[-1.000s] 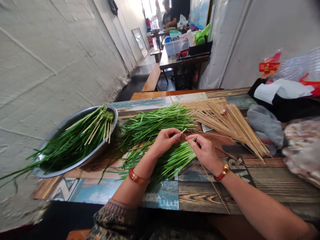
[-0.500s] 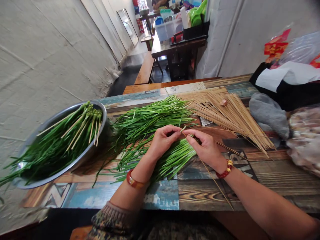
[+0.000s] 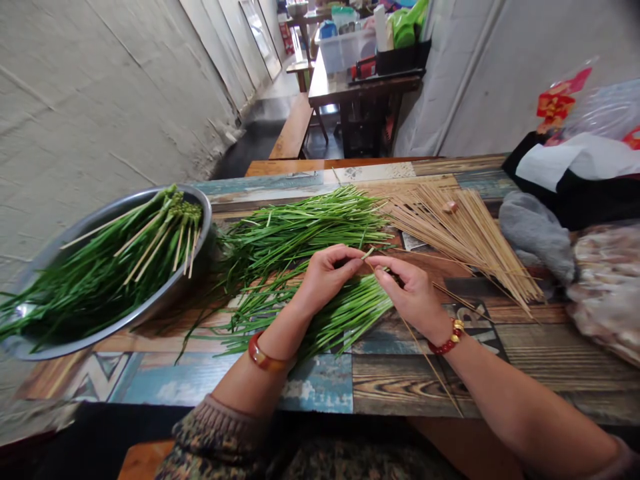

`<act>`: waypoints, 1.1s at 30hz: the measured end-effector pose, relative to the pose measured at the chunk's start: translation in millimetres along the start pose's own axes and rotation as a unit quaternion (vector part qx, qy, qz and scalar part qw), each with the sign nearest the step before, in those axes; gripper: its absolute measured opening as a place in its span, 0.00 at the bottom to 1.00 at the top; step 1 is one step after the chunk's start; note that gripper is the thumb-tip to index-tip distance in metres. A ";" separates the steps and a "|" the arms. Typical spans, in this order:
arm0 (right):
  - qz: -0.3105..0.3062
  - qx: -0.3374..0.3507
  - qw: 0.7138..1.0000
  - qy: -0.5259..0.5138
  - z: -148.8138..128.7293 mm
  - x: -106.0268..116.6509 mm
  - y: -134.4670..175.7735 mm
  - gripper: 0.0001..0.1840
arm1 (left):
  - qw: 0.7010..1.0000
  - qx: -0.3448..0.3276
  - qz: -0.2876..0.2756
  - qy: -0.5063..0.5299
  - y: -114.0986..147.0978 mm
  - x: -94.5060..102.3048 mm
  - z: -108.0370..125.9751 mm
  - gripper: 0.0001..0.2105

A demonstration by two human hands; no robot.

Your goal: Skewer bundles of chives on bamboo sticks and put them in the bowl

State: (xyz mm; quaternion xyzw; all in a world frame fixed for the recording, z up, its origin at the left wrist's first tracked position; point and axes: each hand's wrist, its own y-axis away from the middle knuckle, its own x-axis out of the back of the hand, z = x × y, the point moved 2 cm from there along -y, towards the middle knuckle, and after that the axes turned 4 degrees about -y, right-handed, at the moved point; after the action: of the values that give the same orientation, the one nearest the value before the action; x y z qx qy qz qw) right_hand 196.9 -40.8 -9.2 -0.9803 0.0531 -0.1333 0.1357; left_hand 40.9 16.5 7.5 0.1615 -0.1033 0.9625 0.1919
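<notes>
So the left hand (image 3: 330, 275) has thumb and forefinger pinched together on a slim green chive stalk (image 3: 369, 253), its pale cut end poking out past the fingertips. The right hand (image 3: 413, 297) is clamped the same way on a thin tan bamboo skewer (image 3: 430, 360), tip right up by the stalk — can't tell if it's actually pierced, the fingers hide that bit. The skewer's tail slants back from the right fingers toward the table's near edge.

What could go wrong, I reckon: push off-centre and that skinny stalk splits, or the point slips through into the left fingertips, since they're so close. Bumping the long tail could also lever the tip sideways.

Just under the fingers is a loose green chive pile (image 3: 357, 313), easy to drag with a wrist. Beyond the right fingers, a fanned heap of tan bamboo skewers (image 3: 473, 233) — roll risk if knocked.
</notes>
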 end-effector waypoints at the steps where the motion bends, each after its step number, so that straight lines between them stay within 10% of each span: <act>1: 0.001 0.000 1.000 0.000 0.3 -0.1 0.0 0.13 | 1.000 -0.003 -0.001 -0.002 -0.2 -0.1 -0.1 0.07; 23: -0.001 -0.007 1.000 0.022 6.3 -1.6 -1.0 0.12 | 0.971 -0.146 0.017 -0.191 0.6 -4.0 -5.4 0.08; 33: -0.009 0.008 0.999 0.035 2.1 -0.8 -1.3 0.24 | 0.983 -0.099 0.010 -0.152 0.2 -1.2 2.1 0.07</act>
State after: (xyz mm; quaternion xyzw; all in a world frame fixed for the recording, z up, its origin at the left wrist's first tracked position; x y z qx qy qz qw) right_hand 196.8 -38.9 -11.0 -0.9744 0.0477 -0.1692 0.1399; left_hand 42.4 15.4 9.0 0.2852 -0.2274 0.9137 0.1789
